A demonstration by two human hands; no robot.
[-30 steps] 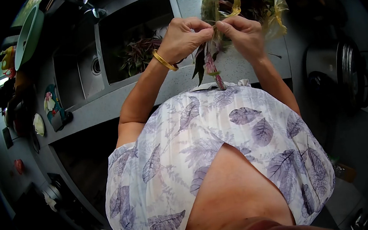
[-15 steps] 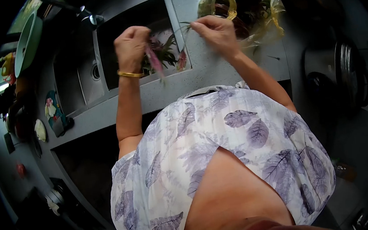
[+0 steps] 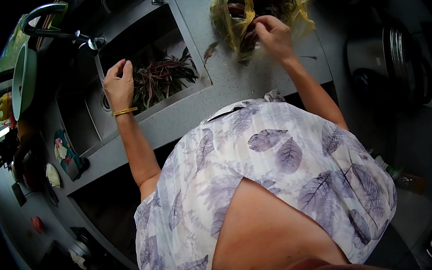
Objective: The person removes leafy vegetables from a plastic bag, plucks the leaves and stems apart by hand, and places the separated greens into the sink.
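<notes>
Over the divider between the two sink basins is my left hand (image 3: pixel 119 87), its fingers pressed together; whatever they may hold is too small to make out. Purple-green leafy stems (image 3: pixel 162 78) lie in the right basin beside it. My right hand (image 3: pixel 274 37) reaches to the opening of a yellow translucent plastic bag (image 3: pixel 234 17) full of dark leafy stems. Its thumb and finger are closed at the bag's contents, and what they grip is hidden. A loose leaf (image 3: pixel 211 51) lies on the counter between sink and bag.
A faucet (image 3: pixel 58 33) arches over the sink at the upper left, near a green basin (image 3: pixel 25 82). Along the counter (image 3: pixel 173 115) front lies a teal patterned item (image 3: pixel 67 153). A metal pot-like appliance (image 3: pixel 389 60) stands at the right.
My left hand has moved left over the sink, and the pink stem it held is gone from view. My right hand has gone to the bag. The view has shifted.
</notes>
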